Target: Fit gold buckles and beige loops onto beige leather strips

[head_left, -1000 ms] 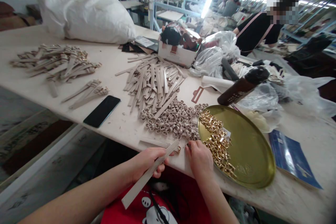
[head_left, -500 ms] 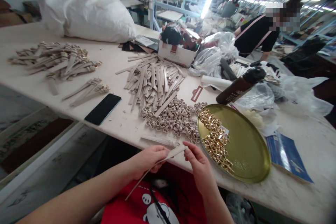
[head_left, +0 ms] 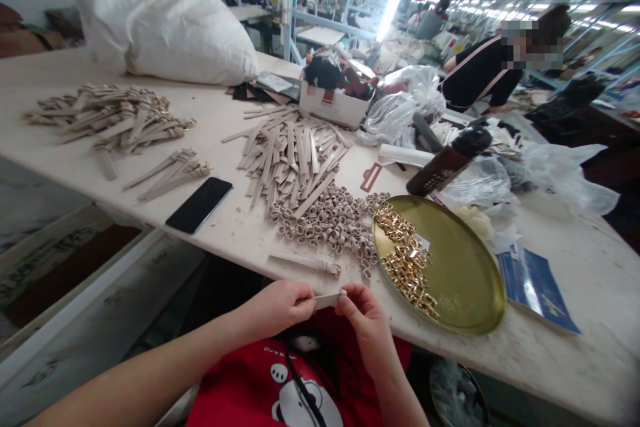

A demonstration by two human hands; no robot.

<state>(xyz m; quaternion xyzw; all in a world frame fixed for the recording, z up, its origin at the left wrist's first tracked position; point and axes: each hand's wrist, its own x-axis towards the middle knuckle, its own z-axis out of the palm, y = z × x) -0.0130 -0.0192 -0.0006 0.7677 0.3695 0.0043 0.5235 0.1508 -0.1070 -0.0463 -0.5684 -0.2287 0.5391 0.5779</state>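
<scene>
Far left of table (head_left: 60, 167): heap of beige straps with gold buckles fitted (head_left: 107, 117); a smaller batch of the same (head_left: 167, 172) just right of it. White sack (head_left: 155, 20) behind, at the far edge.

Black phone (head_left: 199, 205) lies flat, screen up, near the table's front edge.

Centre: pile of plain beige strips (head_left: 293, 153), with a heap of small beige loops (head_left: 325, 220) touching its near side. One finished strap with buckle (head_left: 306, 262) lies alone at the front edge, just above the hands.

Left hand (head_left: 280, 307): closed, fingers pinching one end of a short beige strap (head_left: 327, 299). Right hand (head_left: 363, 317): closed, thumb and forefinger pinching the other end. Strap held level between both hands, off the table, in front of its edge, above the red shirt. Whether a loop sits on the strap: cannot tell.

Right: round gold tray (head_left: 465, 273) holding gold buckles (head_left: 405, 260) along its left side. Dark bottle (head_left: 445, 160) lying behind the tray. Blue booklet (head_left: 535, 287) just right of tray. A person in black (head_left: 480, 70) stands at far right, well apart.
</scene>
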